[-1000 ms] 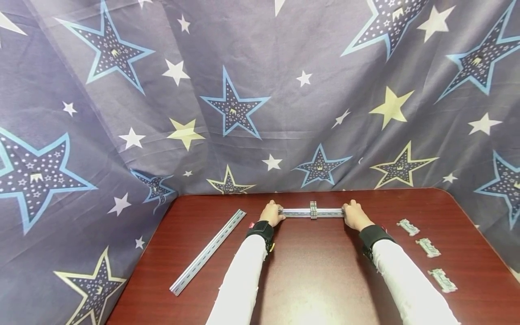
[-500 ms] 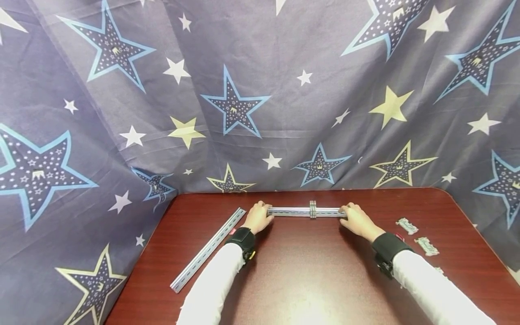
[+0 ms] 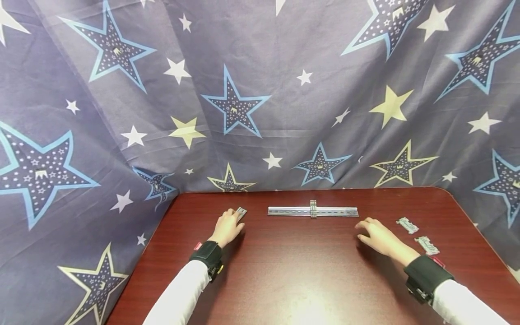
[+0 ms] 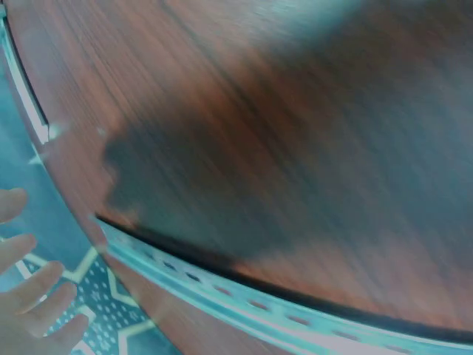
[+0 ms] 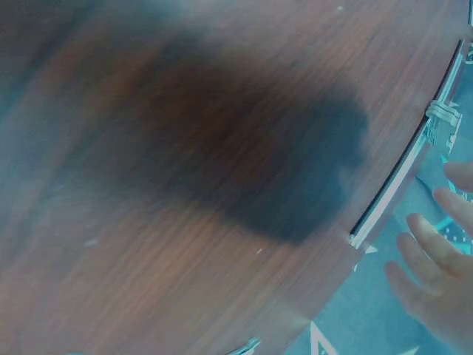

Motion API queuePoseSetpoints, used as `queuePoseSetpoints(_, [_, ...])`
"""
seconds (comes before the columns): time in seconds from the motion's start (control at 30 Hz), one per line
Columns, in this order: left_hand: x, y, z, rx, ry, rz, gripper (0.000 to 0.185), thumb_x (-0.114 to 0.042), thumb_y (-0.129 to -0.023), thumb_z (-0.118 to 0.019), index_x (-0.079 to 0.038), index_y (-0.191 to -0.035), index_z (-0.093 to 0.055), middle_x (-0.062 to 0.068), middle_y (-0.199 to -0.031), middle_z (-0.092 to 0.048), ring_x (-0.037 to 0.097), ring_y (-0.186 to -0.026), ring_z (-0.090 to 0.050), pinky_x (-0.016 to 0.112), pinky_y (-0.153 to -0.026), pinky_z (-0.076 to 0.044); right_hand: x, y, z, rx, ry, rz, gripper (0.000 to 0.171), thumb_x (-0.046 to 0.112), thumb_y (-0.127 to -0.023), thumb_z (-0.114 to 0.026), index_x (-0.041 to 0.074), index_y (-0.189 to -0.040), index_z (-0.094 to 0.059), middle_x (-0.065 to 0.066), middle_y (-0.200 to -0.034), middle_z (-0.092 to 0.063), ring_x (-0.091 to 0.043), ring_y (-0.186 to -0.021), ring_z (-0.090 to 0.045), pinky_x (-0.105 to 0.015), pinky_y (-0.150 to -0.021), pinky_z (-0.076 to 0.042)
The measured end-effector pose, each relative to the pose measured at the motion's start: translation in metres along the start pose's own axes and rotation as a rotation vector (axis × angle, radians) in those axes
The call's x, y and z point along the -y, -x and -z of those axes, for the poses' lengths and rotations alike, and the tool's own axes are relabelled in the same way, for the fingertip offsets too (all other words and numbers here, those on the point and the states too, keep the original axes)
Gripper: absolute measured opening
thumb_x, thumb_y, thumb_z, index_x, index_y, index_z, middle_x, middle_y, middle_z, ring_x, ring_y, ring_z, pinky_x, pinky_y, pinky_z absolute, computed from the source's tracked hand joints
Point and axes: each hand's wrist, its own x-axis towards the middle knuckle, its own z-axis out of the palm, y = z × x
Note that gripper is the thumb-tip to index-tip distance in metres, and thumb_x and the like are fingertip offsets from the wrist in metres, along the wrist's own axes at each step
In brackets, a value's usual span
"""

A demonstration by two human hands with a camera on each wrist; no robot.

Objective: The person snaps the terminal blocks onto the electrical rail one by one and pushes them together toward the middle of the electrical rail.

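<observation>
A slotted metal DIN rail (image 3: 337, 211) lies crosswise near the table's far edge, with a few thin pale modules (image 3: 313, 209) clipped side by side around its middle. My left hand (image 3: 226, 229) is over a second DIN rail (image 3: 241, 213), hiding most of it in the head view. The left wrist view has that hand's fingers (image 4: 50, 277) spread and apart from the slotted rail (image 4: 244, 299). Off the first rail's right end, my right hand (image 3: 379, 237) hovers with relaxed fingers, holding nothing; its shadow falls on the wood.
Two loose pale green modules, one farther back (image 3: 407, 225) and one nearer (image 3: 427, 245), lie on the reddish-brown table (image 3: 300, 266) at the right. A star-patterned cloth (image 3: 260, 149) hangs directly behind the table's far edge.
Both hands have let go of the crosswise rail, which stays at the back. The left hand has moved left to the second rail, the right hand rightward and nearer.
</observation>
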Motion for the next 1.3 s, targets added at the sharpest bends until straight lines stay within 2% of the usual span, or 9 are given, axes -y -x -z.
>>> queuePoseSetpoints(0.3, [0.022, 0.026, 0.006, -0.029, 0.054, 0.102, 0.040, -0.018, -0.072, -0.068, 0.002, -0.105, -0.061, 0.017, -0.091, -0.055, 0.034, -0.080, -0.054, 0.046, -0.067, -0.042, -0.003, 0.032, 0.006, -0.037, -0.030, -0.012, 0.019, 0.006, -0.075, -0.064, -0.001, -0.092, -0.061, -0.008, -0.087, -0.055, -0.032, -0.085, -0.054, -0.045, -0.073, -0.042])
queuePoseSetpoints(0.57, [0.034, 0.048, 0.006, 0.020, 0.093, 0.203, 0.053, -0.025, -0.066, -0.073, 0.003, -0.108, -0.058, 0.019, -0.094, -0.055, 0.036, -0.085, -0.053, 0.047, -0.068, -0.041, -0.001, 0.054, 0.009, -0.046, -0.034, -0.053, 0.020, 0.005, -0.074, -0.064, 0.001, -0.093, -0.062, -0.007, -0.089, -0.056, -0.031, -0.087, -0.054, -0.045, -0.075, -0.042])
queuePoseSetpoints(0.83, [0.040, 0.067, 0.002, 0.056, 0.064, 0.265, 0.058, -0.029, -0.061, -0.076, 0.004, -0.106, -0.058, 0.020, -0.091, -0.054, 0.039, -0.082, -0.054, 0.049, -0.064, -0.043, 0.002, 0.068, 0.007, -0.073, -0.021, -0.065, 0.020, 0.005, -0.073, -0.065, 0.003, -0.093, -0.062, -0.002, -0.089, -0.056, -0.028, -0.087, -0.055, -0.042, -0.074, -0.043])
queuePoseSetpoints(1.07, [0.044, 0.076, -0.002, 0.084, 0.048, 0.314, 0.048, -0.030, -0.063, -0.075, 0.004, -0.094, -0.061, 0.018, -0.082, -0.051, 0.038, -0.078, -0.052, 0.049, -0.060, -0.043, 0.002, 0.074, 0.003, -0.097, -0.013, -0.049, 0.019, 0.006, -0.072, -0.066, 0.005, -0.091, -0.063, 0.003, -0.086, -0.054, -0.024, -0.084, -0.055, -0.038, -0.072, -0.043])
queuePoseSetpoints(1.3, [0.047, 0.081, -0.001, 0.054, 0.080, 0.359, 0.039, -0.019, -0.065, -0.074, 0.007, -0.093, -0.063, 0.020, -0.079, -0.049, 0.039, -0.078, -0.051, 0.049, -0.061, -0.044, -0.001, 0.077, -0.003, -0.107, -0.021, -0.035, 0.019, 0.005, -0.071, -0.067, 0.008, -0.090, -0.063, 0.005, -0.085, -0.054, -0.018, -0.082, -0.055, -0.034, -0.071, -0.044])
